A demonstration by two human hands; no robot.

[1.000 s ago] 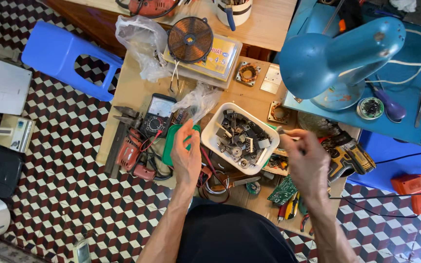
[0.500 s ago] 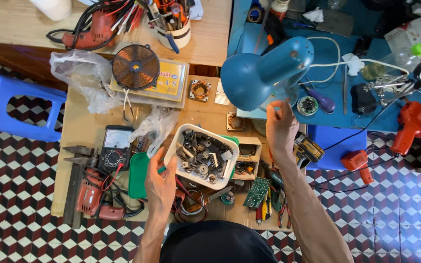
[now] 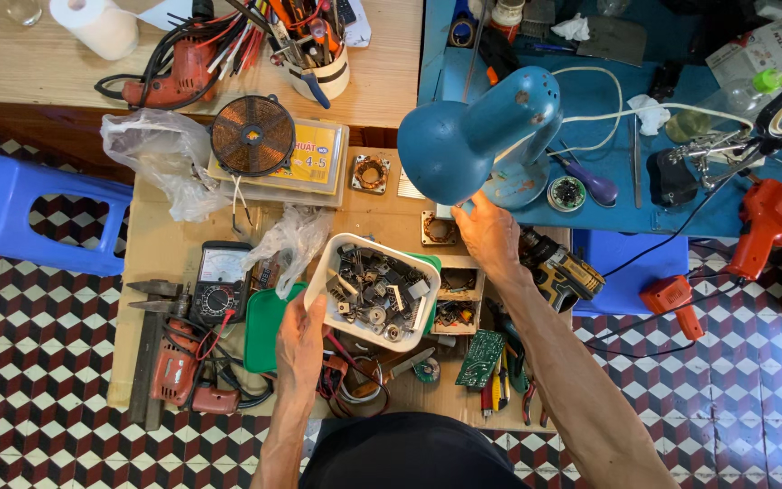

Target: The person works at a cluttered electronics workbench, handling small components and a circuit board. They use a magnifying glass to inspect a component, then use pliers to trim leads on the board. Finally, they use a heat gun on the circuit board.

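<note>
The left hand holds a white plastic tub by its near-left rim, fingers closed on the edge, so the tub sits tilted over the middle of the low wooden surface. The tub is rectangular with rounded corners, off-white and scuffed, and heaped with small dark metal parts: what look like motor pieces, brackets and bits of coil. A green lid or tray lies just beneath its left side, and a crumpled clear plastic bag touches its far-left corner.

The right hand is stretched away from the tub toward the far right edge of the surface, fingers loosely curled just under the shade of a blue desk lamp. Whether it pinches some small part cannot be told, as the fingertips are hidden by the shade.

The step in hand looks like sorting through the tub's parts, with one hand steadying it while the other reaches under the lamp. A next move would call for keeping the tub level so nothing spills, and for the right hand to avoid knocking the lamp.

A multimeter lies left of the tub, a red drill at the near-left corner, and a green circuit board near the front edge.
</note>
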